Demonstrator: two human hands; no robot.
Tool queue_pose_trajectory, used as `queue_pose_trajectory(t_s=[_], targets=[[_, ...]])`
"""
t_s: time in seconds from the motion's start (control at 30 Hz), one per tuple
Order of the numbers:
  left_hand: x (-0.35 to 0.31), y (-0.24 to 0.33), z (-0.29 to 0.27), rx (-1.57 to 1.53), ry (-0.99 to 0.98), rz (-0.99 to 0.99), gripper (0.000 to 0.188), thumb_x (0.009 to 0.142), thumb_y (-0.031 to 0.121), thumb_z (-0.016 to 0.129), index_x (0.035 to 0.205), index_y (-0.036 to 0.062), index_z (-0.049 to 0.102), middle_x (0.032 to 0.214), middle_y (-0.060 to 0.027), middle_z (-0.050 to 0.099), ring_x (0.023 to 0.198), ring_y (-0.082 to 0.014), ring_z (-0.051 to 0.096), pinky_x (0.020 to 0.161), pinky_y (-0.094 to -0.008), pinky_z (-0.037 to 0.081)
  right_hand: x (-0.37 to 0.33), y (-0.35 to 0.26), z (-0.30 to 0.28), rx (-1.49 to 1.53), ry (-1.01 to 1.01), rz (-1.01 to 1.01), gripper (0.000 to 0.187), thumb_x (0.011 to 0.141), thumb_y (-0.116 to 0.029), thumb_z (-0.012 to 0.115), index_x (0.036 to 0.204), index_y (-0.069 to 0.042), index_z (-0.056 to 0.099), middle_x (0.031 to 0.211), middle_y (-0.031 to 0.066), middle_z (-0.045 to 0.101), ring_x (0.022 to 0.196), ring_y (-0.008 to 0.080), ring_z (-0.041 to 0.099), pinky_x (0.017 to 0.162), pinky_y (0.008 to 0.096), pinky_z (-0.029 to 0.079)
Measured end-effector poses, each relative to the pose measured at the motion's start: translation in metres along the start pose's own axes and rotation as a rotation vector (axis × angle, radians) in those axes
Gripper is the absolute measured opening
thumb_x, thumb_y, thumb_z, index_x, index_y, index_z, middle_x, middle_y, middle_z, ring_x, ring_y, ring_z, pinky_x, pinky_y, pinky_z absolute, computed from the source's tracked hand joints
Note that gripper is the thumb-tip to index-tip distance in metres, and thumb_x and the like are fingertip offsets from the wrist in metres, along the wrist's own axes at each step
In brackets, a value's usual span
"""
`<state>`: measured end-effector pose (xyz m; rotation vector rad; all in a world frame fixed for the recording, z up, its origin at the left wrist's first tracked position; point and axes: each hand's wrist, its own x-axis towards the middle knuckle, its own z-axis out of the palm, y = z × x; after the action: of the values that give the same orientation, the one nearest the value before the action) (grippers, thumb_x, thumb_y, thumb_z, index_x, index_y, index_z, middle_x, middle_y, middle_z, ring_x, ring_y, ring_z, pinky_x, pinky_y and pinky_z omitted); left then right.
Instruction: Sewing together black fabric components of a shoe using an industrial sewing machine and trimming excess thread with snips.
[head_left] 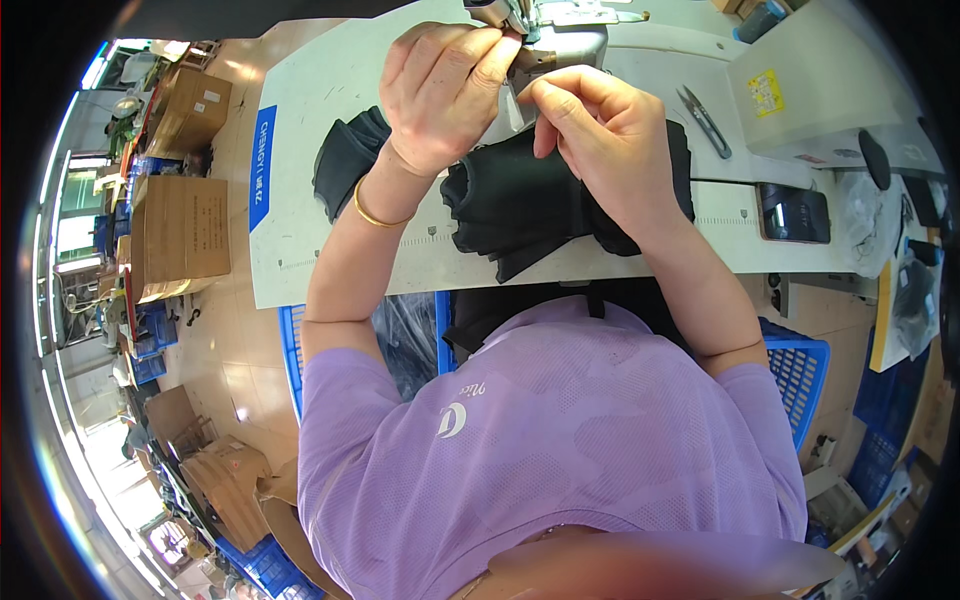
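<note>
My left hand (440,100) is raised at the head of a sewing machine (560,45), fingertips pinched together close to its metal presser area. What they hold, if anything, is too small to make out. Just right of it my right hand (610,135) has thumb and forefinger closed in a pinch, in front of the machine; nothing clear shows between them. Below that hand lies a stack of black fabric pieces (520,195) on the white sewing table (385,250). A smaller folded black piece (345,165) lies to the left, partly behind my left wrist.
Thread snips (706,122) and a dark phone (795,213) lie on the table's right side. A pale machine housing (830,85) stands at the far right. Blue plastic baskets (797,375) sit below the table edge. Cardboard boxes (185,235) stand on the floor at left.
</note>
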<state>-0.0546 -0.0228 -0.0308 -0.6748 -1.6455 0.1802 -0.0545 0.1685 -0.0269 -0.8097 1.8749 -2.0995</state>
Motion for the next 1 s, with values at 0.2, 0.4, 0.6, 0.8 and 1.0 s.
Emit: queue_pose_trajectory(t_s=[0.2,0.4,0.6,0.8,1.0], targets=[[0.0,0.003,-0.001,0.003,-0.043,-0.07,0.028,0.061,-0.002,0.072,0.088,0.0037,0.073,0.083,-0.004,0.067,0.074,-0.02,0.063,0.072,-0.0311,0.049,-0.002,0.0,-0.001,0.007,-0.024,0.011,0.018,0.091,-0.014,0.059,0.084,-0.002,0.07,0.058,-0.0006,0.061,0.052,0.0007,0.048,0.048,0.0207,0.035],[-0.001,0.001,0.0,0.016,-0.033,-0.065,0.028,0.061,0.001,0.072,0.088,0.0044,0.073,0.082,-0.0032,0.066,0.073,-0.02,0.062,0.071,-0.0309,0.048,-0.004,0.0,-0.001,-0.012,-0.062,0.012,0.017,0.094,-0.015,0.059,0.088,-0.003,0.07,0.06,-0.001,0.061,0.052,0.0,0.045,0.047,0.0187,0.033],[0.01,0.007,-0.001,0.02,-0.047,-0.085,0.028,0.06,0.0,0.072,0.088,0.0047,0.073,0.082,-0.003,0.066,0.073,-0.0197,0.062,0.07,-0.0307,0.048,-0.004,0.003,0.0,-0.022,-0.086,-0.004,0.017,0.096,-0.016,0.059,0.092,-0.004,0.071,0.062,-0.0012,0.061,0.051,-0.0004,0.044,0.046,0.0167,0.031],[0.007,0.005,0.0,0.029,-0.054,-0.078,0.028,0.06,-0.002,0.072,0.087,0.0044,0.073,0.081,-0.0028,0.066,0.073,-0.0195,0.062,0.07,-0.0308,0.047,-0.007,0.001,-0.001,-0.032,-0.088,0.028,0.018,0.094,-0.016,0.059,0.088,-0.004,0.07,0.059,-0.0017,0.06,0.052,0.0002,0.046,0.047,0.0189,0.033],[-0.001,0.0,0.007,0.015,0.005,-0.062,0.027,0.059,0.004,0.071,0.087,0.006,0.071,0.081,-0.0019,0.064,0.074,-0.019,0.06,0.071,-0.0325,0.048,-0.017,-0.003,-0.012,-0.064,-0.075,0.091,0.019,0.093,-0.017,0.059,0.086,-0.003,0.07,0.06,-0.0015,0.061,0.055,0.001,0.05,0.05,0.0208,0.035]])
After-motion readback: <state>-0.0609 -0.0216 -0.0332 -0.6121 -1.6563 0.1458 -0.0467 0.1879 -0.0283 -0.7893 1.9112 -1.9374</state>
